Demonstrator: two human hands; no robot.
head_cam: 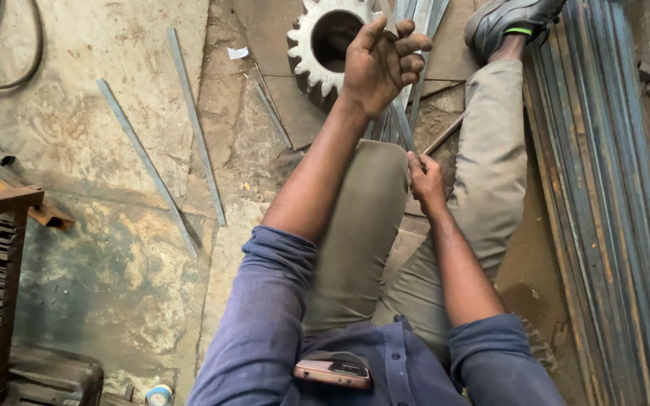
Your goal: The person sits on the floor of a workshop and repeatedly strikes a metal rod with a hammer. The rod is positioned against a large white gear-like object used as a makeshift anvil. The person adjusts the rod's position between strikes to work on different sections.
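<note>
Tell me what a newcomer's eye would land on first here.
Both hands grip one thin metal strip at centre: the left hand raised high, the right hand lower. Behind them, at the top, lies a big toothed gear. Long steel bars are stacked along the right edge.

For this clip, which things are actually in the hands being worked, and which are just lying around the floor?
In hand:
- thin grey flat metal strip, gripped at its upper end by the left hand and lower down by the right hand

Lying about:
- large toothed steel gear wheel
- two loose flat metal strips on the floor
- stack of long steel bars
- rusty square-tube stand
- phone in shirt pocket
</note>
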